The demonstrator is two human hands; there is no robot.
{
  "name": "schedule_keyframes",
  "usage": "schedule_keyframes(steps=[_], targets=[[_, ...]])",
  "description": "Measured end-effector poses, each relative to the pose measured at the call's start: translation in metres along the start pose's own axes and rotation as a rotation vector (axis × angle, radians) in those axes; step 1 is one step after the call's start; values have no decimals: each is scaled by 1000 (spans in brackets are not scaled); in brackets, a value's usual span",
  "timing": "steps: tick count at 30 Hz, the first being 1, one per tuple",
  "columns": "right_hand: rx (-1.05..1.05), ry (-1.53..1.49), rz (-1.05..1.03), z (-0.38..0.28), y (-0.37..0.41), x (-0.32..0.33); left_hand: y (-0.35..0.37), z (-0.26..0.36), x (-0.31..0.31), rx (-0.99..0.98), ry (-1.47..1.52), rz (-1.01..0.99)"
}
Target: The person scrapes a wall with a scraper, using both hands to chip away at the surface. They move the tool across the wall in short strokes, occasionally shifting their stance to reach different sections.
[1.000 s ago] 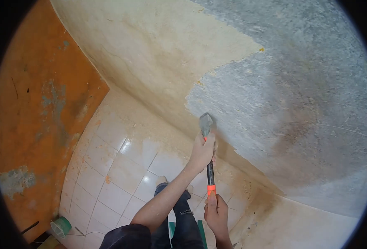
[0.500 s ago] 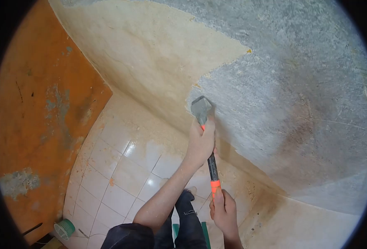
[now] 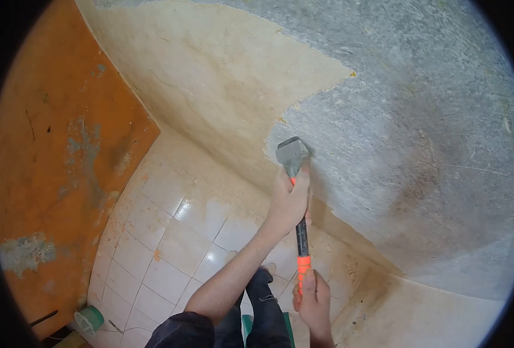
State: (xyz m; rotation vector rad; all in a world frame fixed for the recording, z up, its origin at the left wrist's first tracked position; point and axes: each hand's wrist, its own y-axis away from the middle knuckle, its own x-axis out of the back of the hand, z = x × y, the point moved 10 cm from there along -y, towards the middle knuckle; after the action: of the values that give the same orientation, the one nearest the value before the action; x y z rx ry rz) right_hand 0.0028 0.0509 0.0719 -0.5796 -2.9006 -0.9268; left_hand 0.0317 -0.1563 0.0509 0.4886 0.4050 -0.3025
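Observation:
A long-handled scraper [image 3: 302, 240] with a grey metal head, a black shaft and orange grips lies across the middle of the head view. My left hand [image 3: 290, 200] is wrapped round its upper part, just below the head. Lower down, the orange end grip is in the closed fingers of my right hand [image 3: 313, 298]. The scraper's head overlaps the rough grey bared wall [image 3: 373, 133], close to the ragged edge of the cream paint layer [image 3: 210, 69].
An orange wall [image 3: 48, 174] with grey bare patches rises on the left. White floor tiles [image 3: 175, 243] carry dust and paint flakes. A green basket [image 3: 89, 320] stands at the lower left, and something green [image 3: 247, 325] shows by my legs.
The scraper's head and my left hand have shifted a little to the right along the wall. Both hands keep their hold, and the view has moved slightly.

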Motion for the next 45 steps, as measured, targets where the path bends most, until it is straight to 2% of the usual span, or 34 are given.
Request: schedule_keyframes(steps=[2, 4, 5, 8, 11, 13, 16, 18, 20, 21, 25, 27, 31, 33, 36, 39, 45], targets=[[34, 13, -8, -3, -1, -4, -1, 7, -3, -32, -12, -8], [-56, -138, 12, 3, 2, 0, 4, 7, -9, -77, -15, -20], [-10, -57, 4, -7, -4, 5, 4, 4, -8, -69, -18, -25], [-48, -75, 41, 6, 4, 9, 2, 4, -9, -55, -18, -9], [8, -20, 36, 3, 0, 16, 6, 0, -16, -12, -22, -61], [13, -7, 26, -3, -11, 14, -9, 7, 3, -89, -6, 50], [55, -17, 17, -2, -8, 11, 0, 6, -8, -133, -46, 15], [29, -78, 20, 1, -2, 15, 0, 1, -10, -79, -33, -26], [31, -23, 29, -5, -16, 18, -13, 6, 11, -86, -18, 125], [53, -10, 26, -8, -21, 17, -16, 9, 10, -107, 25, 48], [64, -18, -9, 32, -18, 8, -9, -30, 10, -67, -37, 70], [8, -59, 70, 74, -17, 20, -6, -78, -2, 45, -24, -21], [-23, -39, 112, 98, -37, 46, -15, -103, -14, 5, 43, -27], [59, 122, 100, 95, -44, 51, -18, -113, -3, 20, 28, 65], [69, 255, 111, 87, -48, 54, -27, -120, 6, 66, 69, 90], [111, 390, 115, 76, -59, 53, -35, -119, 13, 15, 68, 115], [107, 380, 178, 74, -48, 63, -27, -125, 2, 58, 87, 83]])
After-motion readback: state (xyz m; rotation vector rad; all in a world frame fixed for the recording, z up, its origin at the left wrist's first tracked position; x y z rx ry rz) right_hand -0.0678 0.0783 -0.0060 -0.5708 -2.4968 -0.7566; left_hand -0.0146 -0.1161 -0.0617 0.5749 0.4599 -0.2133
